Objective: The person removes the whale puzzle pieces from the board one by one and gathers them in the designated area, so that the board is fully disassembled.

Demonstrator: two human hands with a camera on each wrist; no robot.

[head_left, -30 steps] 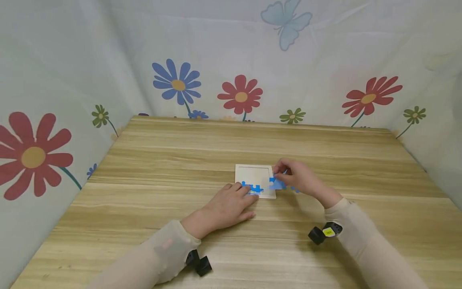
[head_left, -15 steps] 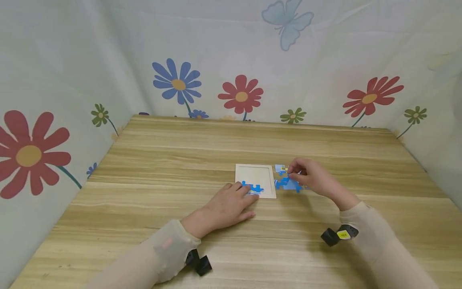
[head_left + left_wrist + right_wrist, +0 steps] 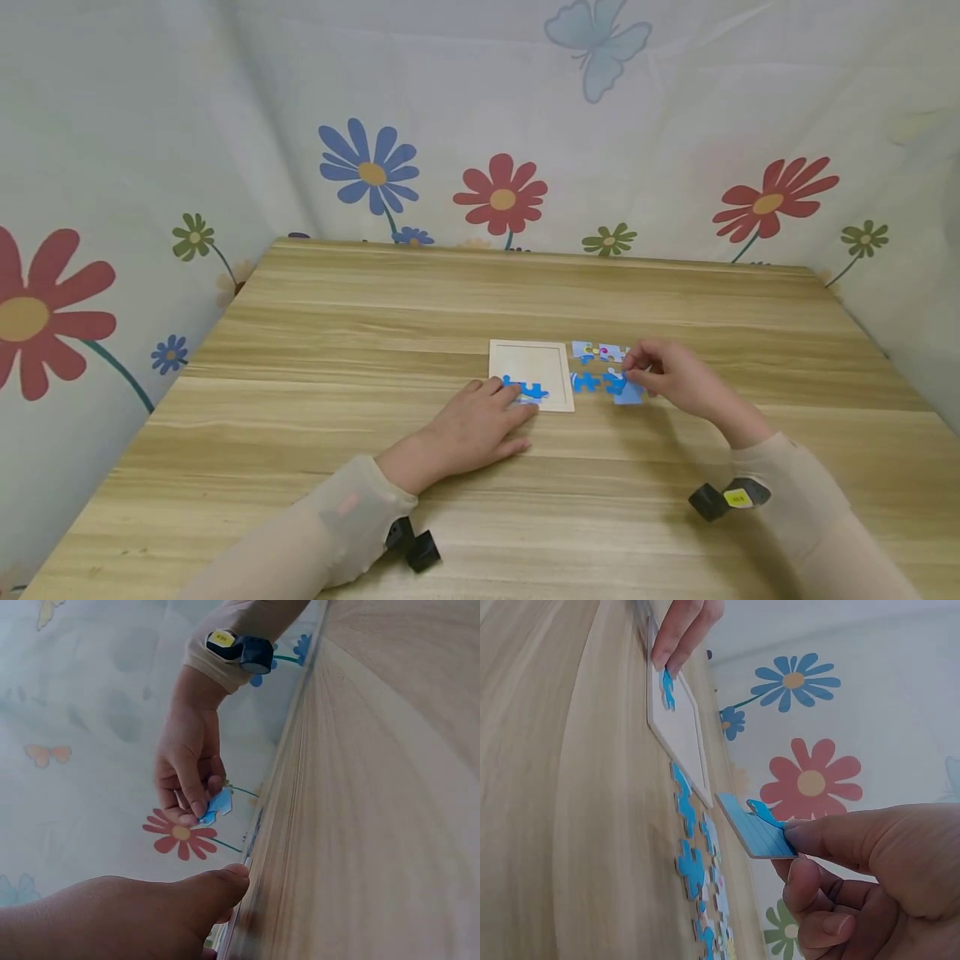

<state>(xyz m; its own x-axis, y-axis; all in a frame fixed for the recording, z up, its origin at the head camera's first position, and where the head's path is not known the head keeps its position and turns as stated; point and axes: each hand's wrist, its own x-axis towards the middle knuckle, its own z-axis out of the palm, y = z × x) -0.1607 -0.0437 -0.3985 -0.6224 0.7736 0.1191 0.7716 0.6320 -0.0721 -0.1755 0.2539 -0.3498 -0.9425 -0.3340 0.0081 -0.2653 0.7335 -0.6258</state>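
A square wooden puzzle tray [image 3: 531, 363] lies flat on the table, with blue jigsaw pieces [image 3: 534, 390] along its near edge. My left hand [image 3: 471, 425] rests on the tray's near left corner, its fingertips pressing on those pieces and partly covering them. Between thumb and forefinger, my right hand [image 3: 681, 382] pinches a light-blue puzzle piece [image 3: 756, 831], raised above the table in the right wrist view. Under and beside it lie loose pieces, among them a blue one [image 3: 585, 382] and one with a yellow and pink print [image 3: 609, 353]. The right fingers hide some of these.
The wooden table [image 3: 375, 325] stretches well beyond the tray on all sides. Behind it hangs a white curtain [image 3: 450, 67] printed with flowers and a butterfly. In the right wrist view a row of loose pieces [image 3: 691, 868] runs off from the tray's edge.
My right hand has carried the pinched puzzle piece rightward, from over the tray's right edge to above the loose pieces, bringing more of them into view. The left hand has stayed put.
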